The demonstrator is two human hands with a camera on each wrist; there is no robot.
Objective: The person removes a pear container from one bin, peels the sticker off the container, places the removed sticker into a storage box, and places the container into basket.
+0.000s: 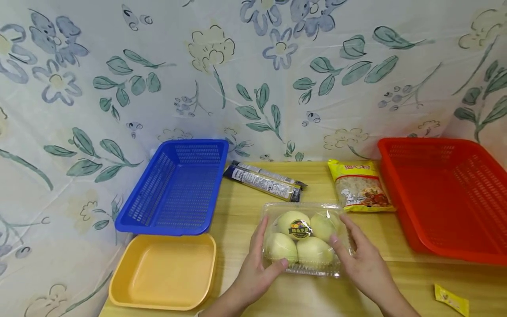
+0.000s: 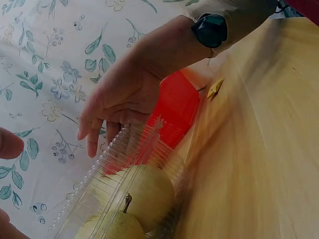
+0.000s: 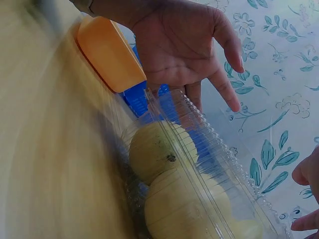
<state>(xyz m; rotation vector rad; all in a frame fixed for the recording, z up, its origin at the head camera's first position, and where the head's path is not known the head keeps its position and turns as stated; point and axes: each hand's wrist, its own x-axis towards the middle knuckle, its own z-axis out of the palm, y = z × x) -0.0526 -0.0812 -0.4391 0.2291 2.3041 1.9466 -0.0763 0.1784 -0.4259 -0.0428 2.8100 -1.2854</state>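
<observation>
A clear plastic clamshell box (image 1: 313, 270) lies in front of me, packed with several pale yellow-green pears (image 1: 315, 252). A dark label (image 1: 299, 229) with a fruit picture sits on its lid. My left hand (image 1: 254, 270) is at the box's left side, its thumb reaching over the near left corner. At the right side is my right hand (image 1: 366, 263), thumb over the lid's edge. Fingers of both hands look mostly straight. In the left wrist view the right hand (image 2: 127, 92) appears beyond the box; the right wrist view shows the left hand (image 3: 177, 45) beside it.
A blue basket (image 1: 180, 189) and a yellow tub (image 1: 162, 273) stand at the left. Behind the box lie dark-and-silver packets (image 1: 265, 180) and a yellow-topped food bag (image 1: 358, 187). A red basket (image 1: 439, 193) occupies the right, with a small yellow sachet (image 1: 451, 300) nearer me.
</observation>
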